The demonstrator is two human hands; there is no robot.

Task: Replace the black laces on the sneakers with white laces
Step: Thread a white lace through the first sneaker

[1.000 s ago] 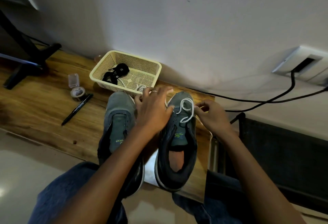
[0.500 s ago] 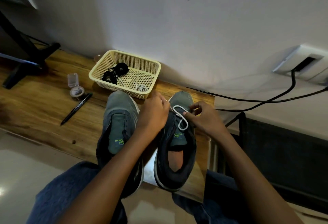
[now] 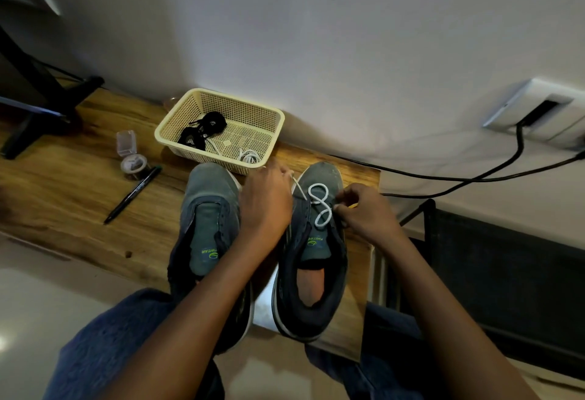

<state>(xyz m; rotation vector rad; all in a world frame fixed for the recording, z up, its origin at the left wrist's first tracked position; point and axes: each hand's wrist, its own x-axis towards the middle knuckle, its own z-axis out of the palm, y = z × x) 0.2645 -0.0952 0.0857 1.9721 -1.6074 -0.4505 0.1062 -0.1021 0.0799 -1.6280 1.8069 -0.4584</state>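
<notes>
Two grey sneakers stand side by side on the wooden worktop [image 3: 63,197], toes toward the wall. The right sneaker [image 3: 313,251] carries a white lace [image 3: 319,206] only through its eyelets nearest the toe, where the lace lies in a loose figure-eight over the tongue; the eyelets closer to the opening look unthreaded. The left hand [image 3: 266,203], fingers curled, pinches one end of that lace at about 10 o'clock from the loops, the strand running taut from the fingers. The right hand [image 3: 364,213] pinches the other side of the lace at about 3 o'clock, at the sneaker's outer edge. The left sneaker [image 3: 209,235] shows no lace at all. At 12 o'clock from it sits a cream basket [image 3: 275,137], holding a heap of black laces [image 3: 202,132] and a coiled second white lace [image 3: 250,156]. I judge the black laces are already out of both sneakers, the first relacing has barely begun, and the whole second sneaker is left to do.
</notes>
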